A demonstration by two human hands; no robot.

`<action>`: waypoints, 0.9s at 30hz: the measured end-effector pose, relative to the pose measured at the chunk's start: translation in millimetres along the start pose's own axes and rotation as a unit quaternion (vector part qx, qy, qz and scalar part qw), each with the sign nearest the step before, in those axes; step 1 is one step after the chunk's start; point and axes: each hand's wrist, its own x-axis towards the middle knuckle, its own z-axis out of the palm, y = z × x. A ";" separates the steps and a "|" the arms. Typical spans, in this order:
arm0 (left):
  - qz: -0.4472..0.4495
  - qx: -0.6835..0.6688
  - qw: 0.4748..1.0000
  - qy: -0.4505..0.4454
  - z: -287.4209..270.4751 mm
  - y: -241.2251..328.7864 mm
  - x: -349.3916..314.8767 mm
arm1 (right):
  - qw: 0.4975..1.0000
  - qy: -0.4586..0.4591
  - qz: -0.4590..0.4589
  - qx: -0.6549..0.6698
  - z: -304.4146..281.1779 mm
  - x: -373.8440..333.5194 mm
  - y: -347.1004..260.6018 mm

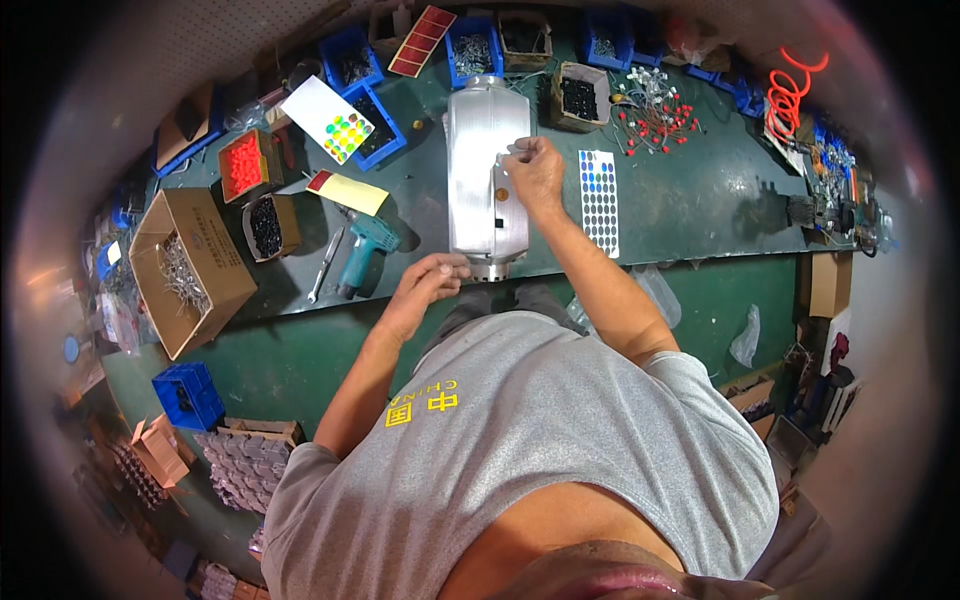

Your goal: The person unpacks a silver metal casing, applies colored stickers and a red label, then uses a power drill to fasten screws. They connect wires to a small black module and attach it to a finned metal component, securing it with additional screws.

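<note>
A silver metal housing, long with angled sides and a round collar at each end, lies lengthwise before me on the green workbench. On its right side are a small round orange-brown sticker and a dark square opening. My right hand is at that side with thumb and fingers pinched together; whatever is in the pinch is too small to make out. By the near collar is my left hand, fingers loosely stretched and holding nothing. Just right of the housing lies a white sheet of round dark stickers.
Left of the housing lie a teal power drill, a wrench and a yellow sheet. A cardboard box of wires stands farther left. Blue parts bins line the back, near red-capped wires and a coiled orange hose.
</note>
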 end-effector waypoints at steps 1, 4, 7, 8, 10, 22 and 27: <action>-0.001 -0.006 1.000 0.005 -0.6 0.3 0.1 | 1.000 0.006 -0.004 -0.004 0.5 -1.2 -1.9; -0.003 -0.017 1.000 0.014 -1.7 1.0 0.1 | 1.000 0.010 -0.010 -0.012 2.3 -2.2 -2.5; -0.001 -0.016 1.000 0.013 -3.5 -0.3 0.4 | 0.999 0.012 -0.017 -0.027 2.7 -2.4 -3.7; 0.000 -0.017 1.000 0.013 -4.4 -1.7 0.9 | 0.999 0.013 -0.020 -0.034 2.5 -2.8 -5.2; 0.002 -0.015 1.000 0.008 -5.9 -2.8 1.1 | 0.998 0.018 -0.027 -0.048 1.6 -5.1 -11.7; -0.014 -0.005 0.999 0.029 -11.4 -14.3 2.8 | 0.992 -0.013 -0.011 -0.127 0.1 0.0 -12.9; -0.087 0.090 0.992 0.014 -31.0 -54.8 20.6 | 0.984 -0.048 -0.003 -0.171 -8.6 9.5 -14.8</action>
